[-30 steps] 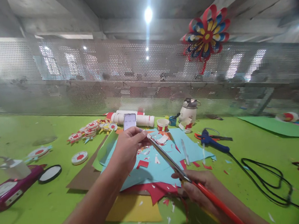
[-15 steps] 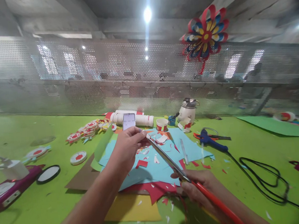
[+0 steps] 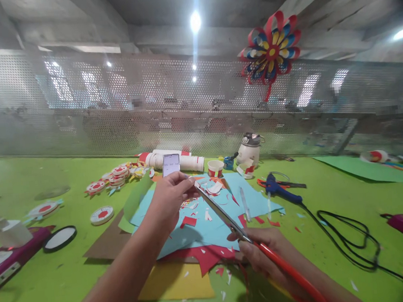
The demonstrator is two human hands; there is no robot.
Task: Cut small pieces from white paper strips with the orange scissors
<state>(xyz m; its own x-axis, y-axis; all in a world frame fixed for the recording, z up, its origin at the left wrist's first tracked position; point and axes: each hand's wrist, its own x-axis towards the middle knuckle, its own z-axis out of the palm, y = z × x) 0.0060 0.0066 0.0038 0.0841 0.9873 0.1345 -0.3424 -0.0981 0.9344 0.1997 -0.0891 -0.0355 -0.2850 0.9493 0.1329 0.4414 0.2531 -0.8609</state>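
Right hand (image 3: 263, 253) clenched on red-handled scissors (image 3: 228, 217), left hand (image 3: 172, 198) pinching a tiny paper piece at the blade tips; fingertip nick risk if it slips.

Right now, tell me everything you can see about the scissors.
The scissors have long, slim grey metal blades and orange-red looped handles. The right hand grips the handles low in the picture; the blades slant up and left over the blue paper, nearly closed. Their tips meet the left hand, whose fingers pinch something too small to identify.
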